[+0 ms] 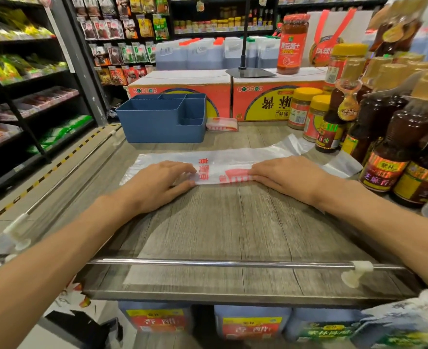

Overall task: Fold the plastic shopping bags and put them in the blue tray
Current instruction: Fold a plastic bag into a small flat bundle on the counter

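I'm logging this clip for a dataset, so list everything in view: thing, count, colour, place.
bag: one, clear with red print, flat on the table, folded lengthwise under both hands
folded bag: one, white and red, right of the tray, on the table
tray: one, blue, far left of the table, compartments look empty
table: one, grey wood, centre
rail: one, metal, along the near edge
boxes: two, orange, behind the tray
bottles: many, brown, right edge
jars: several, yellow lids, far right
shelves: stocked, left
left hand: flat on the bag
right hand: flat on the bag
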